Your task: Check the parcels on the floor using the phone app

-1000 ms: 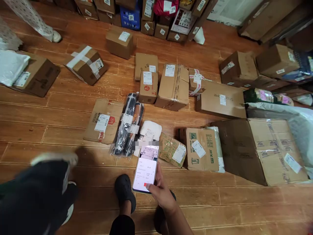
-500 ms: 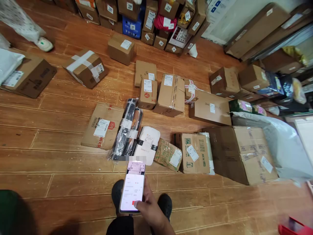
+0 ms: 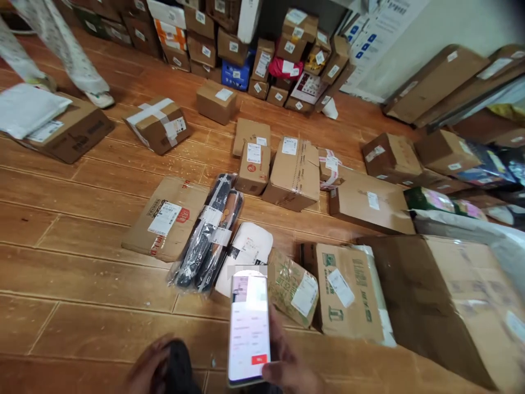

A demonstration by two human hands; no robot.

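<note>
We see a wooden plank floor (image 3: 74, 262) carrying many parcels: a flat cardboard box (image 3: 166, 218), a clear-wrapped black bundle (image 3: 209, 232) touching it, a white pouch (image 3: 246, 251) beside that, and taped cartons (image 3: 293, 172) further back, with stacked boxes (image 3: 254, 65) along the wall.

Open floor: bare wooden floor (image 3: 74, 284) lay left of my phone (image 3: 249, 325).
Ahead of phone: wrapped black bundle (image 3: 209, 235), white parcel (image 3: 247, 249) and taped packet (image 3: 293, 287) blocked my reach.
Right of phone: large carton (image 3: 451, 306) closed that side.
</note>
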